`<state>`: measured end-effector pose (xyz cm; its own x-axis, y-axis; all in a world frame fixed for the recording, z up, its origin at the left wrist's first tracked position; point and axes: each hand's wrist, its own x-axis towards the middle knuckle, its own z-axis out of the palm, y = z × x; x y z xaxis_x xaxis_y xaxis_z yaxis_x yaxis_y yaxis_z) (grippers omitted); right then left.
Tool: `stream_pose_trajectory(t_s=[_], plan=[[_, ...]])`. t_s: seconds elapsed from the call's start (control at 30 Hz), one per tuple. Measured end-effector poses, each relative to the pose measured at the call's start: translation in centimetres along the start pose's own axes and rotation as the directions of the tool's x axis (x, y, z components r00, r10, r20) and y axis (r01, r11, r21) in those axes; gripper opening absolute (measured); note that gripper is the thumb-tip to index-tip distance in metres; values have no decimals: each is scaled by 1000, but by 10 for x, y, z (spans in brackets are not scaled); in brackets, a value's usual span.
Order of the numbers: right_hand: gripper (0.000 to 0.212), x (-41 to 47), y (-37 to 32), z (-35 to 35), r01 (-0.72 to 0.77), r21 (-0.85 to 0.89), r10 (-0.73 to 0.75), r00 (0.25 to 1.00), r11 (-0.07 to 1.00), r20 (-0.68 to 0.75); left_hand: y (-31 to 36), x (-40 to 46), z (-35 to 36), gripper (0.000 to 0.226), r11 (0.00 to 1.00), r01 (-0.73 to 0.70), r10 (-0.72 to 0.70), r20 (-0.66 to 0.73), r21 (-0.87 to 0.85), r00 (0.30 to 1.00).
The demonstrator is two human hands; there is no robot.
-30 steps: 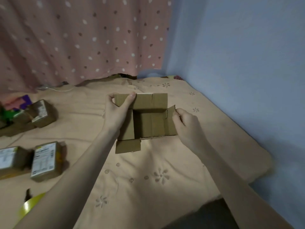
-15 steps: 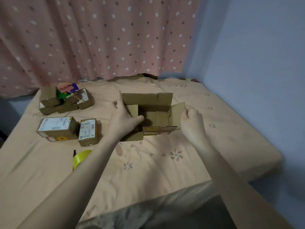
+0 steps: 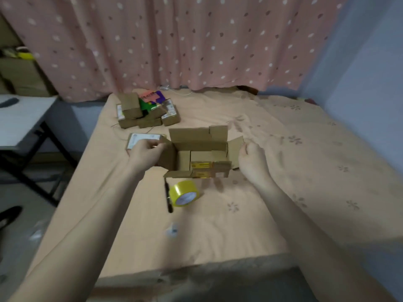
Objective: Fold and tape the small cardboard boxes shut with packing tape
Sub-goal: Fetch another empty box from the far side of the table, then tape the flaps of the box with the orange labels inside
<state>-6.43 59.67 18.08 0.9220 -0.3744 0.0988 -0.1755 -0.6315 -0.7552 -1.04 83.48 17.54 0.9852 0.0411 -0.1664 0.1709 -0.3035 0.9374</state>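
On bed [image 3: 283, 171]: open box [image 3: 200, 153]; left hand [image 3: 146, 152] pinches left flap, right hand [image 3: 253, 158] curls around right flap, fingertips hidden; tape [image 3: 184, 193] near.

Open box [image 3: 200, 153]: matt brown corrugated cardboard, with a glossy yellow strip on its near edge. Tape roll [image 3: 184, 193]: shiny, smooth yellow plastic film around a white core. Bed cover [image 3: 283, 171]: soft matt peach cloth, flower-stitched; curtain [image 3: 196, 40]: dotted pink fabric.
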Motion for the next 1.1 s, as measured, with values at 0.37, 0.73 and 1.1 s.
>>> stream_pose_trajectory(t_s=[0.37, 0.73, 1.1], plan=[[31, -21, -20, 219, -350, 134, 262, 860, 927, 438, -157, 64, -130, 22, 965, 262, -261, -260, -31, 930], [75, -22, 36, 233, 303, -597, 71, 851, 742, 520, -236, 73, -111, 24, 927, 373, -371, -200, -27, 907], [42, -12, 54, 195, 274, -760, 54, 925, 589, 375, -210, 64, -80, 40, 931, 362, -363, -134, -33, 922]])
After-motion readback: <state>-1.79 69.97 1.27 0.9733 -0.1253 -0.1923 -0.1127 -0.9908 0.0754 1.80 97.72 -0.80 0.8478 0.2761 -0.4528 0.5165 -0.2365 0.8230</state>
